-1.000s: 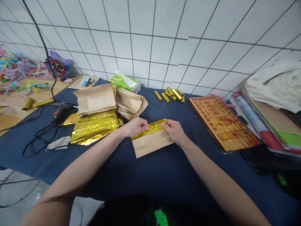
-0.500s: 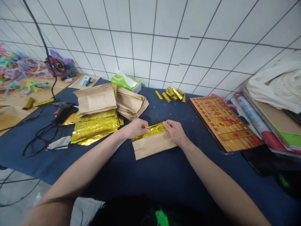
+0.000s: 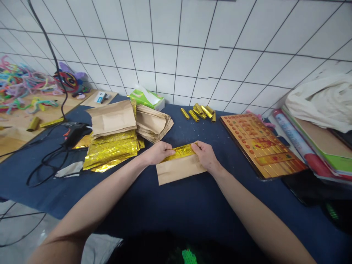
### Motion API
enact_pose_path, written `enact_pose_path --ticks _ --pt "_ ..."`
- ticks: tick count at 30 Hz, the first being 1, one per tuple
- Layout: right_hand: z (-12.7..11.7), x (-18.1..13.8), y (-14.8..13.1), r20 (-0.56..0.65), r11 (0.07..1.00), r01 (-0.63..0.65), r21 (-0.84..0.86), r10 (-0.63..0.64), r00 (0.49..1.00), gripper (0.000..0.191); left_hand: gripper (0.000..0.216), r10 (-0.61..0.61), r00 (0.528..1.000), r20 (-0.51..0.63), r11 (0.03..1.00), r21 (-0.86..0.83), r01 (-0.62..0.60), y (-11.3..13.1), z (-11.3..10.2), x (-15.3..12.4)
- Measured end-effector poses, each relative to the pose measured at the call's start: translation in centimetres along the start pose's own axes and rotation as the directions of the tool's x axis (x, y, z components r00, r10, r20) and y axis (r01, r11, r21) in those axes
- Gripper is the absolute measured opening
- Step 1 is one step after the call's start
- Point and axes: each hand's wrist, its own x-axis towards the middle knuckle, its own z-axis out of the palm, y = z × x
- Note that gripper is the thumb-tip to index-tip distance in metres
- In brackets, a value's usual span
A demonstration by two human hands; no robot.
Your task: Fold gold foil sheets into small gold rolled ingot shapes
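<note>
Both hands hold one sheet of brown paper (image 3: pixel 180 171) with a gold foil face, its far edge folded over so a gold strip (image 3: pixel 183 151) shows on top. My left hand (image 3: pixel 160 152) pinches the fold's left end between thumb and fingers. At the right end, my right hand (image 3: pixel 204 154) grips the same fold, thumb on top. The brown part lies toward me on the dark blue cloth. Left of my hands rests a pile of gold foil sheets (image 3: pixel 111 149) with brown paper sheets (image 3: pixel 112 119) on top. Another brown stack (image 3: pixel 151 123) lies beside it.
Several small gold rolls (image 3: pixel 203 110) lie near the tiled wall. A green tissue pack (image 3: pixel 147 99) stands behind the stacks. At left are a black glue gun (image 3: pixel 75 134) with its cable and colourful fuzzy stems (image 3: pixel 30 84). A flat gold-and-red printed pack (image 3: pixel 264 145) lies at right.
The view has shifted slightly. Both hands keep hold of the paper's folded edge; the left hand has moved slightly right along it. The piles and rolls stay where they were.
</note>
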Motion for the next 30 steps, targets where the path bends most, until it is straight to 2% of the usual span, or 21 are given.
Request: enact_pose_path --ticks 8,15,19,23,30 --pt "0.0 -0.2 -0.3 -0.017 0.999 -0.002 -0.048 0.001 1.0 0.033 0.033 -0.006 0.999 -0.039 1.0 -0.031 0.004 -0.1 0.3 0.0" --pt "-0.1 -0.2 -0.1 -0.012 0.994 0.068 -0.085 -0.069 0.998 0.032 0.036 0.047 0.998 0.051 0.998 0.026 -0.049 0.3 0.0 -0.1" --pt "0.1 -0.4 -0.2 0.081 0.986 0.093 -0.142 -0.082 0.993 0.029 0.034 0.072 0.995 0.066 0.989 0.122 -0.079 1.9 0.1 -0.3" --pt "0.6 -1.0 -0.6 0.16 0.959 0.167 -0.227 -0.133 0.978 0.028 0.025 0.115 0.993 0.02 0.989 0.088 -0.116 3.4 1.0 0.3" --pt "0.4 -1.1 -0.9 0.177 0.953 0.166 -0.253 -0.123 0.976 0.03 0.028 0.081 0.996 0.023 0.995 0.052 -0.082 2.8 1.2 0.5"
